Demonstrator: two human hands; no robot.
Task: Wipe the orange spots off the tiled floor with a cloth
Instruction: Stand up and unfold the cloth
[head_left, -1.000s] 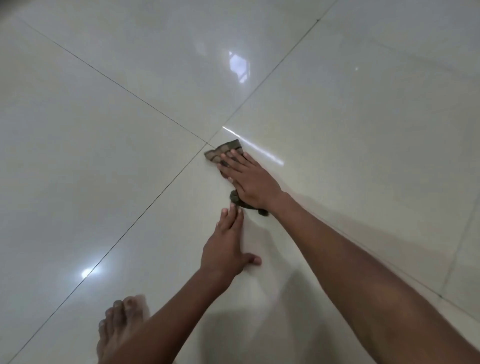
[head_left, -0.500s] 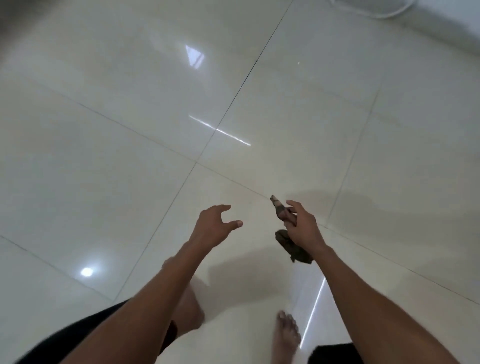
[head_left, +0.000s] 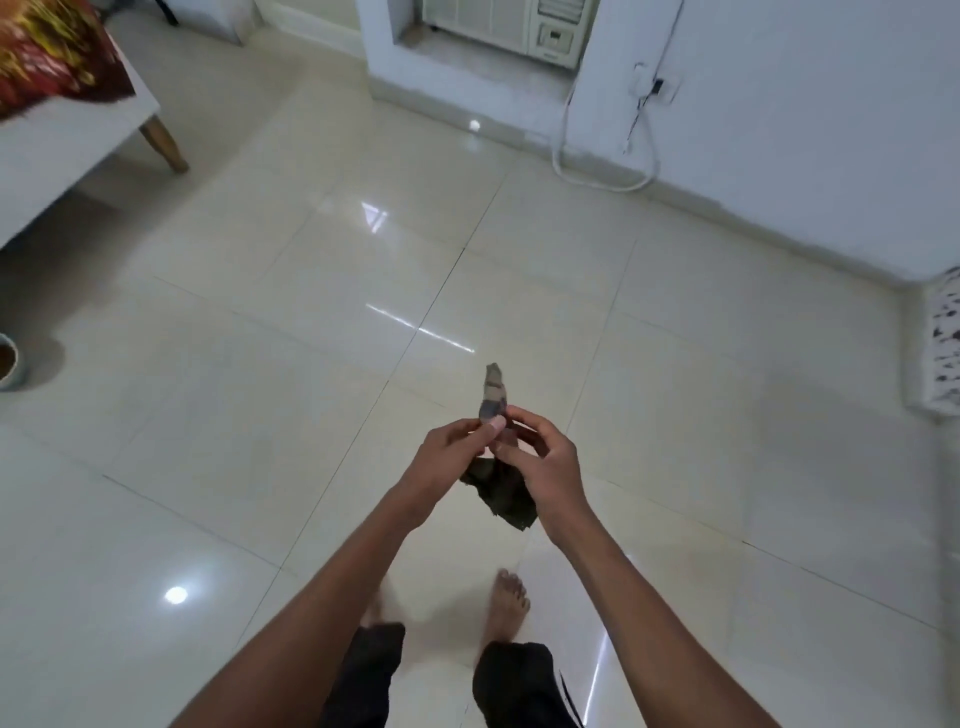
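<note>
Above the glossy cream tiled floor (head_left: 675, 395), in the middle of the view, both hands meet at a small dark, patterned cloth (head_left: 493, 395) held up in the air, well clear of the tiles. The left hand (head_left: 447, 457) reaches in from the lower left with its forearm stretched forward; its thumb and fingertips pinch the cloth near its middle. The right hand (head_left: 540, 467) comes in from the lower right, its fingers curled round the same cloth from the other side, thumb towards the left hand. One end of the cloth sticks up above the fingers as a narrow grey-brown strip, and the darker rest hangs below the palms (how the cloth is folded between the hands cannot be made out).

Below the arms stand two bare feet (head_left: 506, 603) and the dark trouser legs (head_left: 519, 686); the left foot is mostly hidden behind the left forearm.

At the far wall a white air-conditioning unit (head_left: 498, 23) is cut off by the top edge, with a white hose (head_left: 597, 176) looping on the floor. A white table with a wooden leg (head_left: 163, 140) stands at the upper left.
</note>
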